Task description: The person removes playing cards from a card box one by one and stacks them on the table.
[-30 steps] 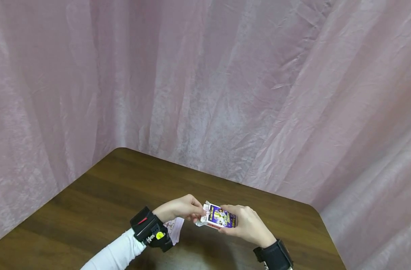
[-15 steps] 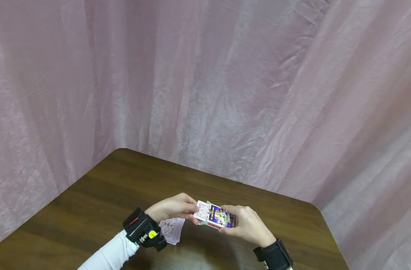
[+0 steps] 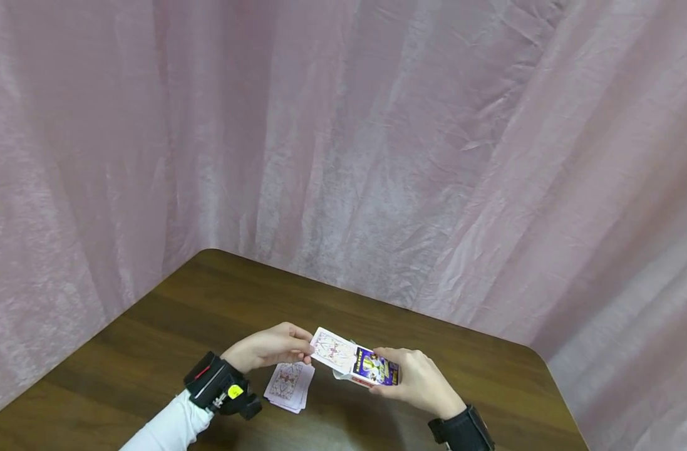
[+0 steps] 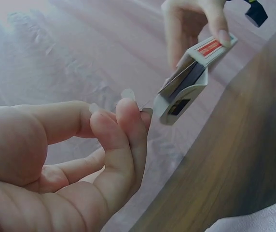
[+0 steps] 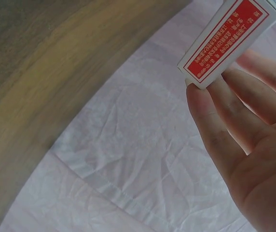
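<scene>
My right hand (image 3: 416, 381) grips a small purple and white card box (image 3: 376, 368), its open end facing left. A playing card (image 3: 333, 349) with a patterned back sticks most of the way out of that end, its outer edge pinched by my left hand (image 3: 272, 346). The left wrist view shows my left hand (image 4: 94, 159) pinching the thin card edge, with the opened box (image 4: 188, 87) beyond. In the right wrist view my right hand (image 5: 254, 125) holds the box by its red-labelled side (image 5: 225, 41). Whether one card or more is pinched, I cannot tell.
A loose pile of patterned cards (image 3: 289, 385) lies on the brown wooden table (image 3: 253, 294), just below my left hand. Pink curtains (image 3: 343, 138) hang behind the table's far edge.
My left hand has moved left, away from the box, drawing the card out of it. The pile below shows more fully. My right hand has stayed nearly in place round the box.
</scene>
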### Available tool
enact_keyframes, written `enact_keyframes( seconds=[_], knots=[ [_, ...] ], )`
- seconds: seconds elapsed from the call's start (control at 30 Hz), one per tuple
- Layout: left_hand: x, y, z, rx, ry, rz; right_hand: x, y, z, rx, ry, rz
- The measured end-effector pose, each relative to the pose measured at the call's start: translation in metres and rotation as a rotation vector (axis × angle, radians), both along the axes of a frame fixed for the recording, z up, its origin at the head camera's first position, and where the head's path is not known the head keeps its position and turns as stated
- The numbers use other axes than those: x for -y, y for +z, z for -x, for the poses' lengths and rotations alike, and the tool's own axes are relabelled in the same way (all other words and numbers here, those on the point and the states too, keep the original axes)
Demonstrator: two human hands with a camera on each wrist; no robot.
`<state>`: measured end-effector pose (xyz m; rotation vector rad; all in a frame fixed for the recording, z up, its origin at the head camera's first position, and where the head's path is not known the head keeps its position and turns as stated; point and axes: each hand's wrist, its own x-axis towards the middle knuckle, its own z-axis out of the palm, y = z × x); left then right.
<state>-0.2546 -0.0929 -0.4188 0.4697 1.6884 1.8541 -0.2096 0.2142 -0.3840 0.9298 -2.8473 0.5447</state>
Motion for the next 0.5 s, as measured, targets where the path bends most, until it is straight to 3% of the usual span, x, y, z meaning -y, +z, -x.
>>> enact_keyframes(
  seconds=[0.3, 0.5],
  knots=[
    [0.021, -0.008, 0.009, 0.034, 0.042, -0.043, -0.005, -0.005, -0.001, -0.014, 0.0, -0.003],
    [0.031, -0.019, 0.017, 0.042, 0.085, 0.02, -0.008, -0.008, -0.002, -0.014, -0.001, -0.003]
  ],
)
